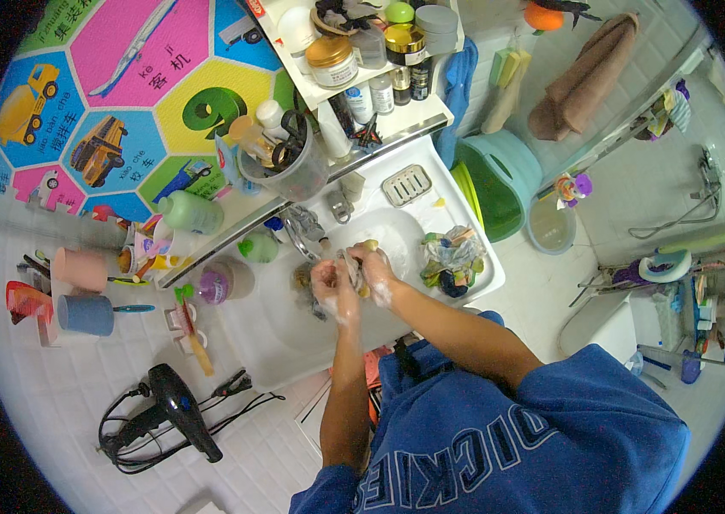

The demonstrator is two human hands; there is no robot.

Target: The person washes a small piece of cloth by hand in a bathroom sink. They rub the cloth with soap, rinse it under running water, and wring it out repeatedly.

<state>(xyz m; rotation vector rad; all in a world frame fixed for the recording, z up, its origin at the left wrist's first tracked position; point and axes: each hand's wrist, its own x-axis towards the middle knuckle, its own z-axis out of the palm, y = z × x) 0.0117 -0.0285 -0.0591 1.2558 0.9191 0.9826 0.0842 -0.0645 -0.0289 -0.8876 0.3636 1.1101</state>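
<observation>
Over the white washbasin (259, 347), my left hand (331, 290) and my right hand (372, 273) are close together, both coated in suds. Between them they grip a small wet greyish cloth (353, 268), mostly covered by the fingers. A yellowish patch shows by my right fingers; whether it is soap or fabric I cannot tell. The chrome faucet (301, 234) stands just beyond my left hand. Beside that hand, a dark wet bundle of cloth (306, 289) lies in the basin. To the right, a heap of multicoloured wet cloth (454, 260) rests on the basin's rim.
A soap dish (407, 186) sits at the basin's back edge. Left of the faucet stand a green bottle (258, 247) and a purple-lidded jar (214, 283). A crowded shelf (394, 128) overhangs the back. Green tubs (497, 186) stand at right; a hair dryer (173, 405) hangs at left.
</observation>
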